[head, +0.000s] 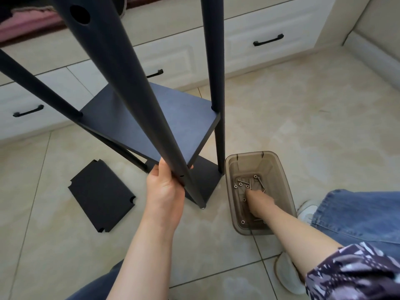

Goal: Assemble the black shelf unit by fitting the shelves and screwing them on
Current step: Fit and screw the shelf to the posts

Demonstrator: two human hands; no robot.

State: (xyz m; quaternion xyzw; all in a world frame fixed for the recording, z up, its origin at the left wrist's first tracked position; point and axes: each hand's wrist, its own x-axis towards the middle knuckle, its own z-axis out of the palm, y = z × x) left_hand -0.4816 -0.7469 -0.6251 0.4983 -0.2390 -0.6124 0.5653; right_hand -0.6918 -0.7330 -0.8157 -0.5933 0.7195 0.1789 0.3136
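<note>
The black shelf unit stands on the tiled floor with a fitted shelf between its round posts and a lower shelf beneath it. My left hand grips the near post just under the fitted shelf's corner. My right hand reaches down into a translucent brown plastic box to the right of the unit. Its fingertips rest among several silver screws on the box floor. Whether it holds a screw is hidden by the hand itself. One loose black shelf panel with notched corners lies flat on the floor to the left.
White drawer fronts with black handles run along the back, close behind the unit. My knees in blue jeans and white shoes are at the right and bottom. Beige floor tiles stretch to the right of the box.
</note>
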